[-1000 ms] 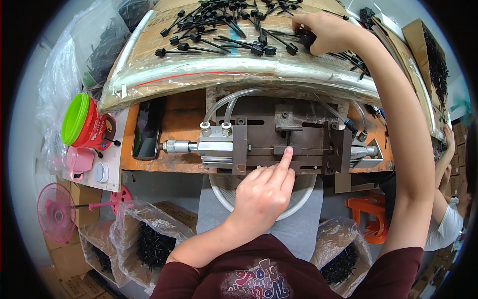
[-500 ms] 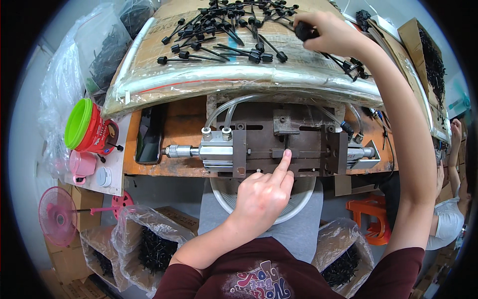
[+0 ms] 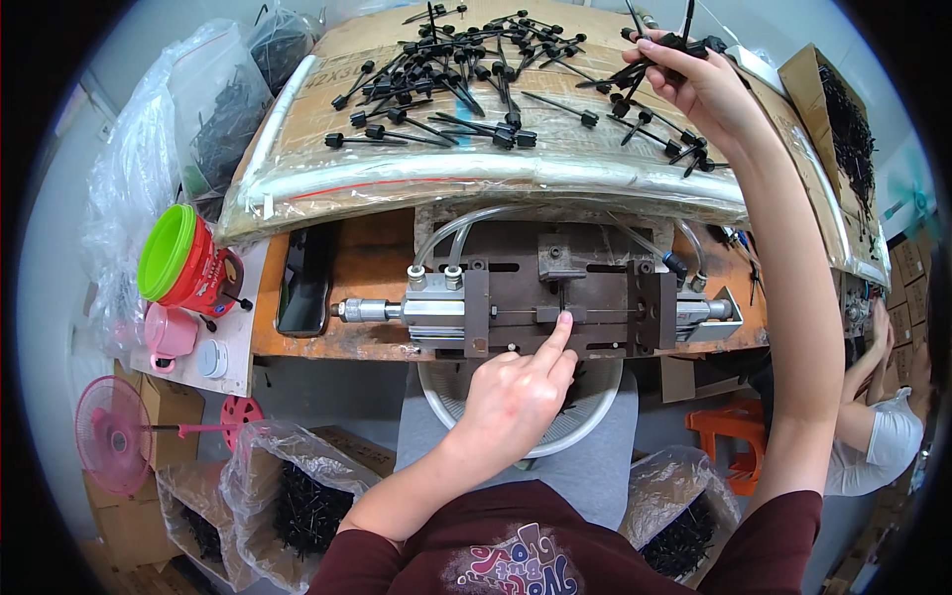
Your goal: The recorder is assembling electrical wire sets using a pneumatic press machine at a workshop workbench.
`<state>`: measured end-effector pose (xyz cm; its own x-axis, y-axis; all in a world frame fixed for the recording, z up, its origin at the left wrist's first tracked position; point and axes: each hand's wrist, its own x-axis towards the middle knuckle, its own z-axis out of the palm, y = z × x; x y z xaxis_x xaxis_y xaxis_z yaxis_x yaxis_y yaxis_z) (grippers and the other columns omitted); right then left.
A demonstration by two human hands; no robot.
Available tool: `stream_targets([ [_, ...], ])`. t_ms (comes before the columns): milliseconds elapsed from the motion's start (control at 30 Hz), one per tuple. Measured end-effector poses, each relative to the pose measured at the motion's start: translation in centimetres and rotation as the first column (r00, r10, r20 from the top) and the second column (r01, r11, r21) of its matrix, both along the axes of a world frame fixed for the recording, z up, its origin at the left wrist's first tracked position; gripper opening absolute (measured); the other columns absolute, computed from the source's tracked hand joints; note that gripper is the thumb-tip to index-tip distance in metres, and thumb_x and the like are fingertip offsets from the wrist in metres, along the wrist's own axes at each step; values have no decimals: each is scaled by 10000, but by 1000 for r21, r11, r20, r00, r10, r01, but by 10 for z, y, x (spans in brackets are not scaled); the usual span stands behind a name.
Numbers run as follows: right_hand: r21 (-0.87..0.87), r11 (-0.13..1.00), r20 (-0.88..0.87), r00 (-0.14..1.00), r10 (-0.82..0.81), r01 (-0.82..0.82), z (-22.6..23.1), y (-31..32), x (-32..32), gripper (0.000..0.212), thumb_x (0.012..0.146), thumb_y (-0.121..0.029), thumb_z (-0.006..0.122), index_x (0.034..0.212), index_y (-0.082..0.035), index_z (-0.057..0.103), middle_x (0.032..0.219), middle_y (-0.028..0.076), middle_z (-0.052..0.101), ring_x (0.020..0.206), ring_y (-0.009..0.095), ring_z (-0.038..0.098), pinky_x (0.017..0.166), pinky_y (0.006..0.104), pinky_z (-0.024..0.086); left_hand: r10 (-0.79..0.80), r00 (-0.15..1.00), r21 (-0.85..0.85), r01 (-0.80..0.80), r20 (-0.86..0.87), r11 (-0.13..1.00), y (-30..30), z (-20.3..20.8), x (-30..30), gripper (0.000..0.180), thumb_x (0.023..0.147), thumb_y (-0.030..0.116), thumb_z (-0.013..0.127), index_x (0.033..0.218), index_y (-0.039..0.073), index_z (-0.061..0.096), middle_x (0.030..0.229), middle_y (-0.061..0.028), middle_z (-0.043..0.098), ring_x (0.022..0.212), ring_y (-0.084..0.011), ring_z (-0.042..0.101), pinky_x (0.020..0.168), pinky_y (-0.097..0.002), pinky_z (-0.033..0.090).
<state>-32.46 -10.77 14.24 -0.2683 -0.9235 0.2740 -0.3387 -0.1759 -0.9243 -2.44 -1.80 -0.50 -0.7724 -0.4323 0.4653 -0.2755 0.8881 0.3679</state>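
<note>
Head view: your left hand has its index finger straight, tip down on the small dark block mid-fixture; other fingers curled, can't tell if they hold anything. Your right hand is up at the far right, fingers closed round a bunch of black stemmed parts, clear of the cardboard surface. Loose parts lie scattered on that surface, some just below the right hand. The fixture sits on the orange-brown tabletop, with a metal cylinder at its left end and clear tubing behind. Dark phone left of it. White basket below the fixture's front edge, between your legs. Red bucket and pink cup further left.
</note>
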Motion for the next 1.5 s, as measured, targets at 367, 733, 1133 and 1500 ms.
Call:
stream_targets([
  [367, -158, 987, 157, 988, 6, 19, -21, -2, 3, 305, 904, -173, 668, 1150, -1, 612, 961, 39, 645, 730, 36, 494, 640, 175, 438, -56, 984, 76, 70, -168, 995, 3, 45, 9, 429, 746, 267, 786, 1099, 51, 671, 1192, -115, 637, 657, -174, 649, 598, -259, 528],
  [733, -297, 946, 454, 852, 262, -133, -16, 3, 14, 268, 942, -115, 599, 1146, 57, 573, 1020, 132, 644, 719, 72, 497, 637, 184, 458, 193, 738, 376, 88, -647, 923, -60, 50, -21, 381, 851, 3, 661, 1226, 1, 595, 1206, -116, 614, 1049, -164, 585, 871, -293, 501],
  [1133, -333, 932, 663, 668, 339, -143, -32, 39, 76, 282, 976, -107, 534, 1186, 81, 531, 991, 121, 610, 683, 66, 438, 551, 189, 379, -101, 715, 535, 601, -691, 593, -130, 89, -59, 350, 883, 21, 632, 1233, 7, 617, 1162, -104, 664, 1018, -142, 634, 919, -265, 491],
  [1500, -438, 896, 830, 353, 432, -69, -67, 102, 95, 289, 990, -112, 500, 1211, 75, 516, 1023, 147, 612, 680, 71, 448, 568, 197, 381, -30, 770, 273, 262, -638, 926, -82, 68, -24, 225, 747, -29, 750, 969, -38, 713, 1161, -156, 646, 964, -163, 657, 798, -261, 564],
])
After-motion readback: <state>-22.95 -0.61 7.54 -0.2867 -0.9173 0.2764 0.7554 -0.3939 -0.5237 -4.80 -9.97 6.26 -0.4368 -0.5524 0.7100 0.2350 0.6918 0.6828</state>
